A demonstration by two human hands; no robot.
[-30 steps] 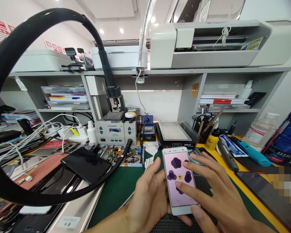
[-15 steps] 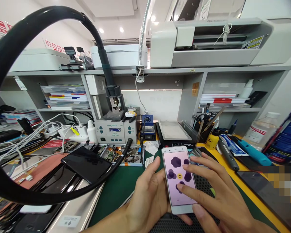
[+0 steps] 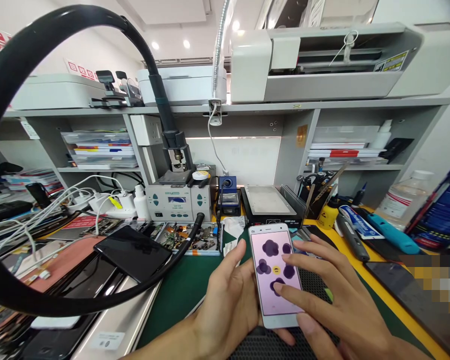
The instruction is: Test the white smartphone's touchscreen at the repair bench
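A white smartphone [image 3: 277,310] with purple, flower-like shapes and a yellow dot on its lit pink screen tilts up toward me. My left hand [image 3: 230,295] supports it from below and from the left side. Its thumb stands up, away from the screen, and some fingers are hidden behind the phone. Over the right side of the screen, my right hand [image 3: 343,300] has its fingers spread. One fingertip appears to touch a lower purple shape, and the thumb is at the bottom right corner. A black perforated mat [image 3: 262,346] lies under the hands.
A black hose [image 3: 155,95] loops across the left from the hot-air station [image 3: 172,202]. Loose circuit boards fill a tray [image 3: 222,245]. Stacked phone and tablet parts [image 3: 93,305] cover the left bench. At right are a heating plate [image 3: 268,200], a yellow bottle [image 3: 327,216] and tools.
The scene has shifted slightly as my head moved. Both hands and the phone keep nearly the same pose; a dark ring shows around the lower purple shape by the fingertip.
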